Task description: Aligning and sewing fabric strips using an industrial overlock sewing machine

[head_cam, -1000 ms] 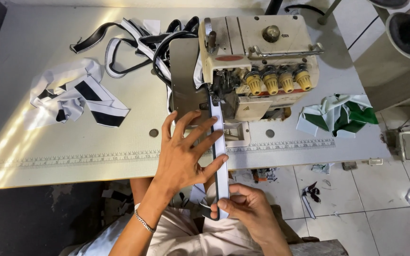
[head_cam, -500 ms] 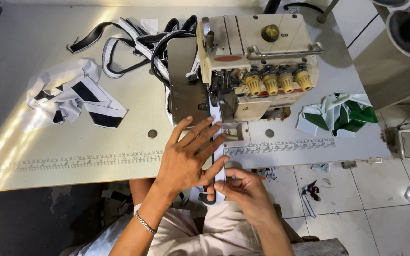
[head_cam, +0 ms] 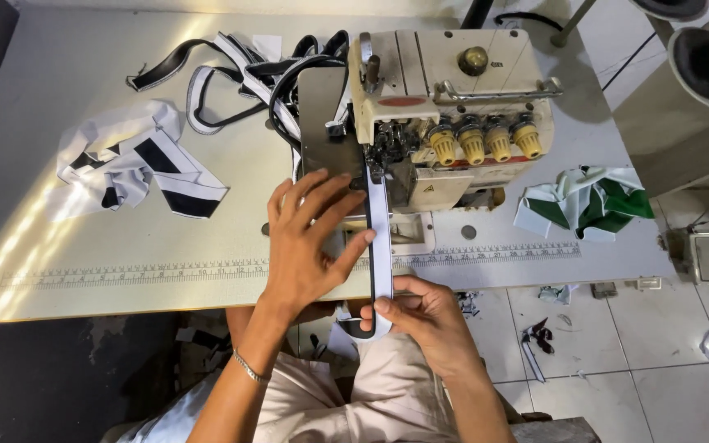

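one sewing machine [head_cam: 453, 123], four thread knobs [head_cam: 486, 141]

Bare worktop [head_cam: 125, 246] lies open left of the left hand [head_cam: 309, 238]. The sewing machine [head_cam: 445, 107] blocks the right, and tangled straps [head_cam: 231, 74] crowd the back.

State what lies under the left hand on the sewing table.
The left hand presses flat beside a white strip that runs into the sewing machine. Its thumb touches the strip's edge. The palm covers whatever is beneath it, so table or fabric cannot be told.
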